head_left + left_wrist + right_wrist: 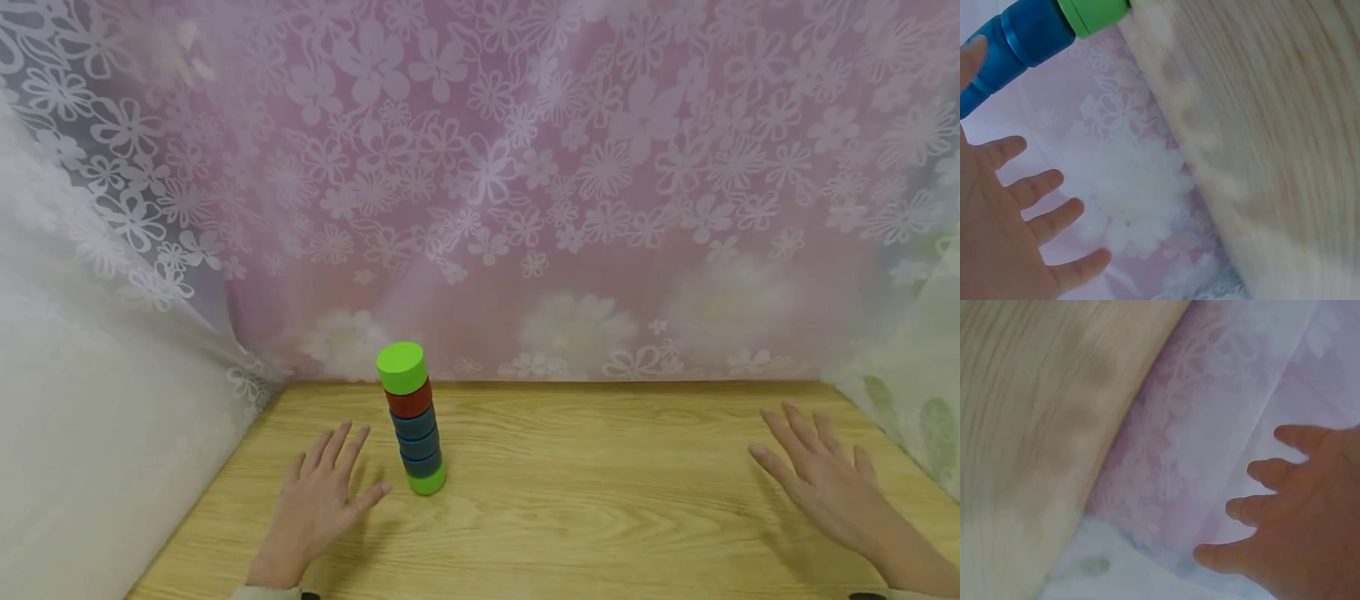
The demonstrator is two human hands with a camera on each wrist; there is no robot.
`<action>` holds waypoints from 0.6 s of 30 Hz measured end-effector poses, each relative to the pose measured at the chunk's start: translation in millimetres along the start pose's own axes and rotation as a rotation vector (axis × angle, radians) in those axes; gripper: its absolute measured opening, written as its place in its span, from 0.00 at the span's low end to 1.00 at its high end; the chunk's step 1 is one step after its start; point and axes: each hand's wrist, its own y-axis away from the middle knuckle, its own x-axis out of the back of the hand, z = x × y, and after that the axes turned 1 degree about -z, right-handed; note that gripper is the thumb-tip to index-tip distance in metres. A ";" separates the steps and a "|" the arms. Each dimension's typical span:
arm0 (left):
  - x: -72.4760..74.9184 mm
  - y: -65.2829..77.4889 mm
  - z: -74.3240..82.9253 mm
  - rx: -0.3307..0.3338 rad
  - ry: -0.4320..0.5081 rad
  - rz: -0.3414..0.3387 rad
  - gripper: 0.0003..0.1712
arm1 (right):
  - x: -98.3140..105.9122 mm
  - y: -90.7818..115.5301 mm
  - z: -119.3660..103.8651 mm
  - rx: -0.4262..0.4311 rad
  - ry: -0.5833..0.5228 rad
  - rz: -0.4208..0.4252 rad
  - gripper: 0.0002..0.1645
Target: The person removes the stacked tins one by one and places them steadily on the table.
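On the left, the left hand (318,498) is spread just beside a stack of round green, red and blue pieces (415,427), which stands upright left of centre on the wooden table (600,492), while the right hand (828,487), also spread, is well apart at the right.

A stack (416,429) stands on the table (600,500) between the hands (318,504) (828,492) (curtain (570,183) behind).

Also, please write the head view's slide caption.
Left hand beside a green, red and blue tower, right hand farther off.
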 end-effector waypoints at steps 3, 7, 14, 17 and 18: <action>-3.0 -2.1 -0.4 0.000 0.057 0.044 0.45 | 2.3 -6.1 -8.4 -0.012 -0.079 0.100 0.36; -5.3 -3.5 0.3 0.048 0.163 0.053 0.39 | 4.9 -11.3 -18.6 -0.045 -0.141 0.197 0.22; -3.8 -7.9 4.4 0.133 0.373 -0.002 0.31 | 7.2 -21.8 -31.8 -0.079 -0.216 0.113 0.18; -3.8 -9.4 6.7 0.139 0.420 0.026 0.30 | 8.5 -28.2 -37.2 -0.081 -0.255 0.073 0.21; -4.2 -9.7 7.4 0.136 0.426 0.044 0.30 | 9.2 -29.8 -39.0 -0.086 -0.273 0.055 0.23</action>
